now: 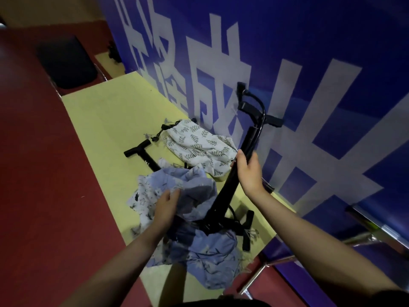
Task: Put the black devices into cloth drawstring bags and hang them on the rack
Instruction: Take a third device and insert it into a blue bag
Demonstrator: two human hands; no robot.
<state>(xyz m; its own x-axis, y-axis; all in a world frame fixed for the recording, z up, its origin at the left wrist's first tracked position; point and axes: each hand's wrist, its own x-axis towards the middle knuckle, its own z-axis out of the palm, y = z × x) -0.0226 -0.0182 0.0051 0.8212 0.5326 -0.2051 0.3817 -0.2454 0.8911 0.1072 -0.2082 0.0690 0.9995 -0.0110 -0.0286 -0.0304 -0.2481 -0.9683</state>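
Our right hand (249,171) grips the black device (230,185) mid-shaft, long axis running down-left into the blue bag (199,247); left hand (167,204) pinches its mouth.

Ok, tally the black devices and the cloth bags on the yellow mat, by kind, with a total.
Black devices: 2, the held device and the lying device.
Cloth bags: 2, the blue bag and the white leaf-print bag.
Total: 4.

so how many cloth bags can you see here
2. A white leaf-print bag lies on the yellow mat by the blue banner; the left hand holds a blue bag. More may be hidden.
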